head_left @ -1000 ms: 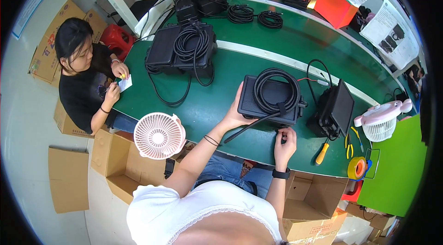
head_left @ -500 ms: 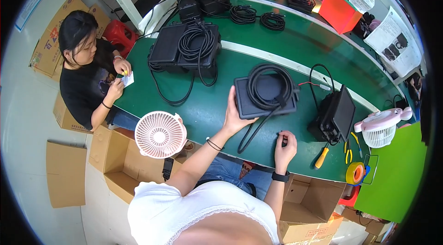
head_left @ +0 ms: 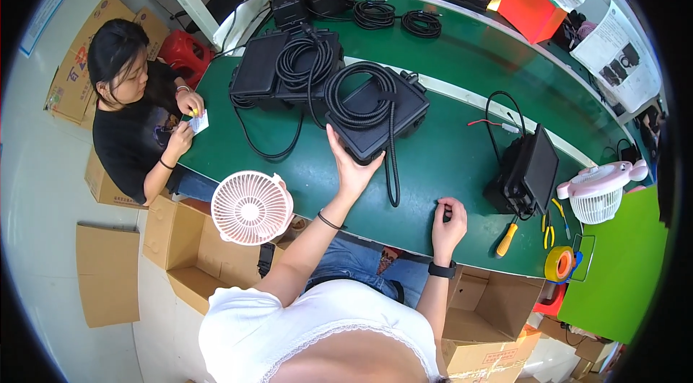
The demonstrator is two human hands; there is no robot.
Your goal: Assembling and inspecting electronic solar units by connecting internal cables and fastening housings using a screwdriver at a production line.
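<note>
**Left hand pushes a cabled black box across the green bench**

Head view: the left hand [head_left: 351,166] reaches out over the middle of the green bench [head_left: 462,159], fingers spread flat and released against the near edge of a flat black plastic box with a coil of black corrugated cable on top [head_left: 377,112]. The box touches a second black box with coiled cable [head_left: 285,69] toward the bench's far left. A loose length of its cable trails back toward the near edge. The right hand [head_left: 449,218] rests at the near edge, fingers curled shut on something small that I cannot make out.

The step in hand looks like sliding the box away; the next move seems to call for keeping the trailing cable from snagging.

Brown cardboard cartons [head_left: 108,275] stand on the floor below the bench's left end. A red-orange folded board [head_left: 533,7] and a white printed sheet [head_left: 621,54] lie past the far edge. A co-worker at the left end holds a small white label [head_left: 199,123].
</note>
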